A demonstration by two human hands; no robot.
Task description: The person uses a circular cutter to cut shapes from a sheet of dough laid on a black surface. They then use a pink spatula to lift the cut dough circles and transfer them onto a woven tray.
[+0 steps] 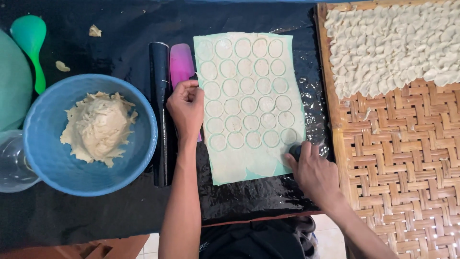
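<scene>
Right hand grips a round cutter at the dough sheet edge; left hand, fingers curled, pins it. Off-edge cuts risk incomplete circles.

Just one view here, head-mounted, looking pretty much straight down at the black-covered table from close up (forearms come in from the bottom edge), woven tray on the right.

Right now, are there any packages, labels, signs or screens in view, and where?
None in view. The black plastic sheet holds only unmarked things: the rolled dough sheet, a blue bowl of dough scraps and a woven bamboo tray. No label shows on any of them.
</scene>
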